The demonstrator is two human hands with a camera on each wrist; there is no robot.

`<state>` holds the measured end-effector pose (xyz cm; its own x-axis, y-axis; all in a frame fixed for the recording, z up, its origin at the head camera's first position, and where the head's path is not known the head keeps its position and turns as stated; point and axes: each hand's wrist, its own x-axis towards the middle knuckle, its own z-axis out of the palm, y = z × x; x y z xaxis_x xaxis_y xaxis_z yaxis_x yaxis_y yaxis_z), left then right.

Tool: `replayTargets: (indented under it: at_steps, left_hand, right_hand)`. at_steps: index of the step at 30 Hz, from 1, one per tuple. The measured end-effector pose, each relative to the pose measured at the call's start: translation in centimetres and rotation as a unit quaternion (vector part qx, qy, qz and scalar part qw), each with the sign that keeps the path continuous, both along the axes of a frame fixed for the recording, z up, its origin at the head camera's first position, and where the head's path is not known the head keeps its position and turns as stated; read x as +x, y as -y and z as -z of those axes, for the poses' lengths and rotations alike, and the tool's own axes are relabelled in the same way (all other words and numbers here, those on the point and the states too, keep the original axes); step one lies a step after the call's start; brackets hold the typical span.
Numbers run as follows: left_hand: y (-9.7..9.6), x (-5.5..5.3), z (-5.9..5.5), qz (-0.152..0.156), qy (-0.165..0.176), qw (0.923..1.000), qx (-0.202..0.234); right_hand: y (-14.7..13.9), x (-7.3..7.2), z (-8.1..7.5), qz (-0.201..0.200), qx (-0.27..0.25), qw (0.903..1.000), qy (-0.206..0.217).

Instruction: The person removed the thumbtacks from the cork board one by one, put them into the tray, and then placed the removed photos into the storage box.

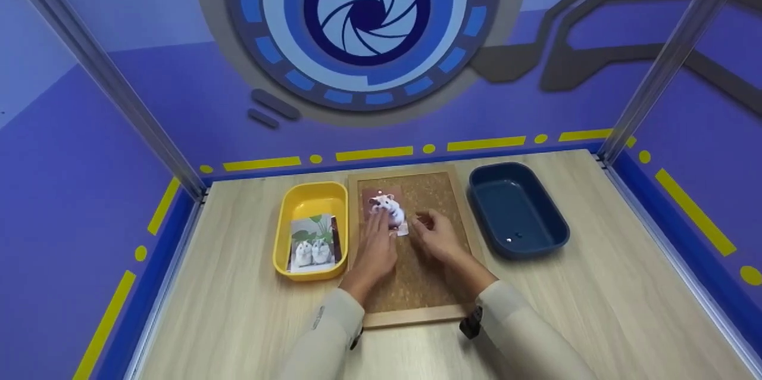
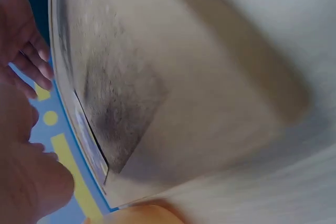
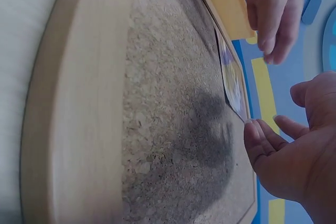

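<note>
A hamster photo (image 1: 397,222) lies on the framed cork board (image 1: 417,285), toward its upper left. A small bright dot shows at the photo's top edge. My left hand (image 1: 376,249) reaches over the photo's lower part with its fingers extended; whether they touch it is unclear. Just right of the photo's lower corner is my right hand (image 1: 439,238). In the right wrist view the fingers of that right hand (image 3: 289,166) are loosely bent beside the photo (image 3: 231,74), and nothing shows between them. The left wrist view shows the left hand (image 2: 31,182) only partly.
Left of the board stands a yellow tray (image 1: 281,237) with a photo (image 1: 312,243) of two small animals on top of other prints. To the right is a dark blue tray (image 1: 506,201) with a few small shiny items. A purple wall (image 1: 178,106) encloses the wooden table (image 1: 613,285).
</note>
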<state>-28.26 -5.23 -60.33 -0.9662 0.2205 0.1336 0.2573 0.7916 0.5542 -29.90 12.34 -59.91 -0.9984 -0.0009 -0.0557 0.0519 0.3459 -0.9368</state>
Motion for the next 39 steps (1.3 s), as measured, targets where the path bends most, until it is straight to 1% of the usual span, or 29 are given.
replayTargets:
  at_steps: [2, 5, 6, 9, 13, 15, 18, 20, 22, 25, 28, 29, 32, 34, 35, 39]
  left_hand:
    - [-0.1, -0.8, 0.2, -0.017, 0.035, 0.9987, -0.033]
    - [-0.3, -1.7, 0.4, -0.045, 0.083, 0.994, -0.055]
    - [-0.3, -2.0, 0.6, -0.053, 0.094, 0.9925, -0.057]
    - [-0.3, -2.7, 1.2, -0.075, 0.108, 0.9901, -0.05]
    - [-0.5, -3.6, 2.3, -0.11, 0.099, 0.9878, -0.047]
    - [-0.6, -3.8, 2.7, -0.13, 0.096, 0.9859, -0.046]
    - [-0.4, -4.0, 3.3, -0.158, 0.075, 0.9834, -0.047]
    - [-0.2, -3.9, 3.5, -0.171, 0.06, 0.9822, -0.051]
    - [-0.1, -3.9, 3.6, -0.175, 0.049, 0.9819, -0.055]
    - [-0.1, -3.9, 3.7, -0.16, 0.051, 0.9844, -0.053]
    - [0.2, -3.7, 3.8, -0.143, 0.06, 0.9866, -0.05]
    - [0.2, -3.7, 3.8, -0.14, 0.064, 0.9866, -0.055]
    - [0.3, -3.5, 3.6, -0.135, 0.069, 0.9864, -0.064]
    - [0.4, -3.5, 3.6, -0.132, 0.065, 0.9867, -0.07]
    - [0.4, -3.5, 3.6, -0.129, 0.062, 0.987, -0.072]
    - [0.6, -3.5, 3.9, -0.122, 0.047, 0.9893, -0.065]
  right_hand:
    - [0.0, -0.1, 0.0, -0.001, -0.003, 1.0, 0.008]
    - [0.0, -0.4, 0.2, -0.002, -0.001, 1.0, 0.0]
    - [0.1, -0.5, 0.2, -0.002, 0.0, 1.0, -0.004]
    - [0.2, -0.8, 0.4, 0.0, 0.005, 0.9999, -0.015]
    - [0.3, -1.3, 0.6, 0.006, 0.009, 0.9997, -0.021]
    - [0.5, -1.5, 0.6, 0.007, 0.007, 0.9996, -0.026]
    - [1.0, -1.9, 0.5, -0.003, 0.004, 0.9994, -0.033]
    - [1.3, -2.1, 0.4, -0.012, 0.002, 0.9995, -0.029]
    - [1.4, -2.4, 0.3, -0.018, 0.004, 0.9996, -0.022]
    - [1.5, -2.8, 0.2, -0.013, 0.008, 0.9999, -0.006]
    - [1.8, -3.4, 0.2, -0.003, 0.014, 0.9999, 0.004]
    - [1.9, -3.6, 0.2, -0.001, 0.014, 0.9999, 0.01]
    - [2.3, -4.3, 0.2, -0.002, 0.007, 0.9995, 0.03]
    - [2.7, -4.8, 0.1, -0.004, 0.0, 0.9994, 0.034]
    - [3.0, -5.0, 0.1, -0.005, -0.003, 0.9995, 0.032]
    - [4.1, -5.9, 0.3, -0.015, 0.003, 0.9999, -0.007]
